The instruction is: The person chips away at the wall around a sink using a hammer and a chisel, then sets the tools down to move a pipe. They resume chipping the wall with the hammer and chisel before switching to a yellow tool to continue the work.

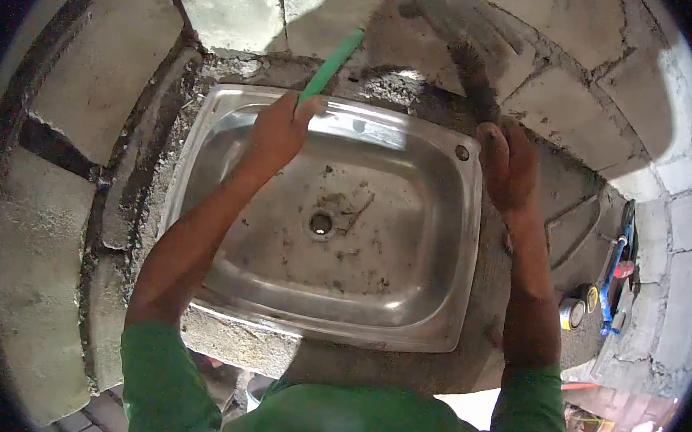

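My left hand point(281, 134) is closed around a green rod or tube point(332, 64), which slants up toward the block wall over the sink's back rim. The kind of this green piece is not clear. My right hand point(508, 167), by the sink's back right corner, is closed on a dark, handle-like piece point(477, 85); its far end blends into shadow on the wall, so its kind is hidden. Between my forearms lies a metal sink point(394, 219) with a round drain hole point(320, 225) and bits of debris in its basin.
A concrete block wall point(328, 10) with rough mortar joints rises behind the sink, and more blocks point(104, 63) stand at left. On the right lie two small cans point(572, 313) and a blue tool point(616, 271). The concrete counter point(399, 368) edges the sink.
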The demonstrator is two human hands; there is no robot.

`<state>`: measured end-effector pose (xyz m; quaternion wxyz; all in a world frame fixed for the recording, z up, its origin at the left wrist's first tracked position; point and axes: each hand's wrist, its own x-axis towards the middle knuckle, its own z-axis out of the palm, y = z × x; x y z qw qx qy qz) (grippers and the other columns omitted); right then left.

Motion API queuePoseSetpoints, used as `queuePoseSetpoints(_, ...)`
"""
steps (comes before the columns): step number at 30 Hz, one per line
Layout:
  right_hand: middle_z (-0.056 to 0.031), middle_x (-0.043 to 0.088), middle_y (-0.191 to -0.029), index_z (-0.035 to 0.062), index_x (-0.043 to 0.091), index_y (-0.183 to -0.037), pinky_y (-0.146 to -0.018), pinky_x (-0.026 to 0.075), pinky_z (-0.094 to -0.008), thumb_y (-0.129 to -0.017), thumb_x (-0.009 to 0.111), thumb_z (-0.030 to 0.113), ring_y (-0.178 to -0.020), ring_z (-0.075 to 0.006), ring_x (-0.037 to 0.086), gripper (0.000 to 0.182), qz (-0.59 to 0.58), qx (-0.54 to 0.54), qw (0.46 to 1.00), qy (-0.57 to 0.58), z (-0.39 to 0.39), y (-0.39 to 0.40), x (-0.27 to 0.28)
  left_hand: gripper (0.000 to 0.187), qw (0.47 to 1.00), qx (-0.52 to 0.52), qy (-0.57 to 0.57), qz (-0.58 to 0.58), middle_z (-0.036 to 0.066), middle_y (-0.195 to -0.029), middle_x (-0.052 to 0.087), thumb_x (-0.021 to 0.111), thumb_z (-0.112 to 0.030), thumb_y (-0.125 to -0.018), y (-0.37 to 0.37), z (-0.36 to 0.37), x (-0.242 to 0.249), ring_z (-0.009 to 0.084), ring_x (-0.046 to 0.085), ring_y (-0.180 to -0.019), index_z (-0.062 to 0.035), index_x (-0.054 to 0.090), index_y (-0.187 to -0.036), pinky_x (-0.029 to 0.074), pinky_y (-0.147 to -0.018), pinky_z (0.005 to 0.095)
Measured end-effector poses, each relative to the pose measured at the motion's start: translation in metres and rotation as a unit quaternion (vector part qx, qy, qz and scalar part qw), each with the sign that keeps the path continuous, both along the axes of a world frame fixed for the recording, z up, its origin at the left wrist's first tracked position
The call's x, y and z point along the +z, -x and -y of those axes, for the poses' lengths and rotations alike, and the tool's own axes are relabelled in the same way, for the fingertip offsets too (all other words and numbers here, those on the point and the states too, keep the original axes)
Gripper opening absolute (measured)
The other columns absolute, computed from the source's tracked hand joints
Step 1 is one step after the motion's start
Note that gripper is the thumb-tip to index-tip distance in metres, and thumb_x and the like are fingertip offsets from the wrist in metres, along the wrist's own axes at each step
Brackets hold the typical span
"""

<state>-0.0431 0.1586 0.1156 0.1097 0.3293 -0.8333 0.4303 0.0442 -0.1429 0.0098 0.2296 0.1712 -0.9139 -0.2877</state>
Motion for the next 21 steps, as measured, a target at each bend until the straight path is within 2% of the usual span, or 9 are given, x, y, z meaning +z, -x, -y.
queuePoseSetpoints(3, -0.0086, 0.055, -0.064, 0.0009, 0.059, -0.091, -0.054, 0.040, -0.0305, -0.095, 0.048, 0.035, -0.058, -0.0137, 0.050, 0.036, 0.009, -0.008, 1.000, -0.011, 0.001, -0.001, 0.005, 0.045, 0.999, 0.005, 0.039, 0.023, 0.027, -0.076, 0.061, 0.049, -0.042, -0.093, 0.004, 0.003, 0.012, 0.0463, 0.060, -0.076, 0.0027, 0.055, -0.090, 0.047, -0.065, 0.0524)
queuePoseSetpoints(5, -0.0063, 0.053, -0.064, 0.0013, 0.058, -0.090, -0.053, 0.041, -0.0301, -0.095, 0.050, 0.034, -0.058, -0.0121, 0.049, 0.034, -0.089, -0.036, 0.991, -0.090, 0.002, 0.005, -0.005, 0.046, 0.997, 0.005, 0.056, 0.050, 0.027, -0.075, 0.061, 0.049, -0.043, -0.093, 0.009, 0.013, 0.014, 0.0465, 0.060, -0.075, 0.0028, 0.055, -0.090, 0.046, -0.066, 0.0528)
queuePoseSetpoints(6, -0.0063, 0.053, -0.064, 0.0013, 0.058, -0.090, -0.053, 0.041, -0.0301, -0.095, 0.050, 0.034, -0.058, -0.0121, 0.049, 0.034, -0.090, -0.037, 0.991, -0.090, 0.003, 0.002, -0.002, 0.046, 0.997, 0.002, 0.057, 0.050, 0.027, -0.076, 0.061, 0.048, -0.043, -0.093, 0.009, 0.017, 0.013, 0.0466, 0.060, -0.075, 0.0027, 0.055, -0.091, 0.046, -0.066, 0.0531)
queuePoseSetpoints(8, -0.0237, 0.062, -0.086, 0.0010, 0.059, -0.099, -0.065, 0.048, -0.0437, -0.095, 0.050, 0.038, -0.075, -0.0404, 0.061, 0.038, -0.012, 0.020, 0.998, -0.060, 0.009, -0.007, 0.009, 0.046, 0.997, -0.001, 0.054, 0.047, 0.027, -0.076, 0.061, 0.048, -0.043, -0.093, 0.006, 0.016, 0.011, 0.0468, 0.060, -0.075, 0.0026, 0.055, -0.091, 0.046, -0.067, 0.0535)
queuePoseSetpoints(11, -0.0243, 0.062, -0.084, 0.0007, 0.059, -0.096, -0.063, 0.047, -0.0447, -0.093, 0.052, 0.038, -0.076, -0.0424, 0.061, 0.038, -0.005, 0.030, 0.998, -0.048, 0.014, -0.005, 0.007, 0.047, 0.999, -0.011, 0.023, 0.042, 0.028, -0.078, 0.061, 0.047, -0.044, -0.093, 0.000, 0.014, 0.016, 0.0469, 0.060, -0.077, 0.0021, 0.056, -0.091, 0.046, -0.068, 0.0538)
queuePoseSetpoints(12, -0.0243, 0.062, -0.084, 0.0007, 0.059, -0.096, -0.063, 0.047, -0.0447, -0.093, 0.052, 0.038, -0.076, -0.0424, 0.061, 0.038, -0.004, 0.033, 0.998, -0.052, 0.017, -0.008, 0.008, 0.048, 0.998, -0.010, 0.023, 0.064, 0.028, -0.079, 0.061, 0.046, -0.045, -0.093, 0.000, 0.014, 0.018, 0.0468, 0.060, -0.078, 0.0021, 0.056, -0.091, 0.045, -0.068, 0.0539)
queuePoseSetpoints(14, -0.0061, 0.051, -0.062, 0.0008, 0.057, -0.088, -0.052, 0.040, -0.0291, -0.093, 0.052, 0.036, -0.058, -0.0111, 0.049, 0.036, -0.016, 0.060, 0.998, -0.007, 0.024, -0.012, 0.012, 0.049, 0.996, -0.003, 0.023, 0.083, 0.029, -0.080, 0.061, 0.045, -0.045, -0.093, 0.002, 0.015, 0.018, 0.0468, 0.060, -0.079, 0.0021, 0.056, -0.091, 0.045, -0.069, 0.0540)
queuePoseSetpoints(17, -0.0081, 0.051, -0.062, 0.0003, 0.056, -0.088, -0.052, 0.040, -0.0315, -0.093, 0.051, 0.037, -0.058, -0.0129, 0.049, 0.038, -0.037, 0.037, 0.997, -0.063, 0.030, -0.012, 0.015, 0.051, 0.996, 0.001, 0.012, 0.083, 0.028, -0.081, 0.061, 0.044, -0.047, -0.093, 0.003, 0.014, 0.018, 0.0466, 0.059, -0.079, 0.0025, 0.056, -0.091, 0.045, -0.069, 0.0539)
queuePoseSetpoints(21, -0.0112, 0.051, -0.063, -0.0006, 0.057, -0.087, -0.053, 0.040, -0.0338, -0.093, 0.050, 0.036, -0.057, -0.0169, 0.048, 0.038, -0.053, 0.014, 0.996, -0.065, 0.041, -0.013, 0.014, 0.052, 0.996, -0.010, 0.045, 0.074, 0.028, -0.080, 0.061, 0.044, -0.048, -0.093, 0.008, 0.020, 0.015, 0.0473, 0.059, -0.077, 0.0030, 0.057, -0.090, 0.046, -0.069, 0.0542)
